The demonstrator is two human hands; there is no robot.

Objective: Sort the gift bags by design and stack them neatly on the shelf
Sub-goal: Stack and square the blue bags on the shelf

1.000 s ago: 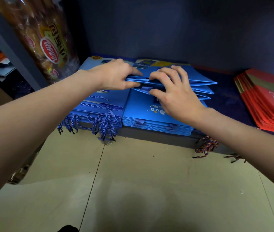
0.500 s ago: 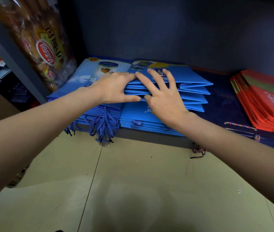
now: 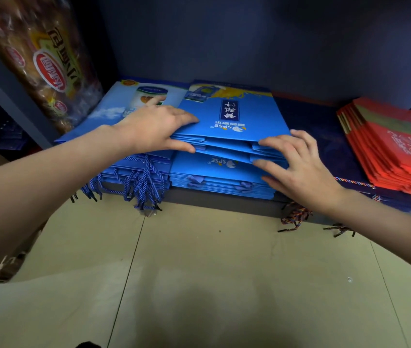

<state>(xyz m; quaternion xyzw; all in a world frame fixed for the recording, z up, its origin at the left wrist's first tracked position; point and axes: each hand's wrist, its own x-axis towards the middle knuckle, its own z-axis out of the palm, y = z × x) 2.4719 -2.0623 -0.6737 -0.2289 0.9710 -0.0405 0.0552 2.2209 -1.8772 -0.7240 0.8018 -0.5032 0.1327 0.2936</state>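
Your left hand lies flat with straight fingers on the left edge of the blue gift bags. Your right hand spreads wide and presses their right corner. The bags sit in a pile on the dark shelf. More blue bags lie just beside, red bags far right. A snack packet leans left. Below is a tan tiled floor.

Middle bag stack on shelf, w/ 2nd stack touching its left side and 3rd stack well apart at right. Left hand on middle stack's left edge, right hand on its right front corner. Snack pack leans far left.
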